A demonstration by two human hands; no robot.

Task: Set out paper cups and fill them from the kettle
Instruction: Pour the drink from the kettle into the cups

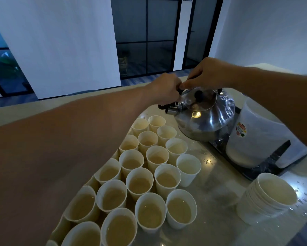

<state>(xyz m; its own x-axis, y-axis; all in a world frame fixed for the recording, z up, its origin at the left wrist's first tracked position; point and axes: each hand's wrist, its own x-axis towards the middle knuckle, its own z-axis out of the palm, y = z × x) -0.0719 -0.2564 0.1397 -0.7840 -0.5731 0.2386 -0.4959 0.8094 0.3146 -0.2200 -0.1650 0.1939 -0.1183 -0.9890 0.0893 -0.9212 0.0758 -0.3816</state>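
A shiny steel kettle (206, 119) with a black lid knob stands on a black tray (261, 172) at the back of the table, its spout pointing left. My left hand (164, 88) is closed around the black handle above the spout. My right hand (206, 73) pinches the same handle from the right. Several white paper cups (140, 181) stand in rows in front of the kettle, most holding pale liquid. The cup (188, 168) nearest the tray looks nearly empty. My left forearm hides the cups at the left.
A stack of nested paper cups (268, 196) lies tilted at the right front. A translucent plastic jug (252, 137) with a sticker stands on the tray right of the kettle. Water drops spot the glossy table (216, 176). A white wall and dark glass panels lie beyond.
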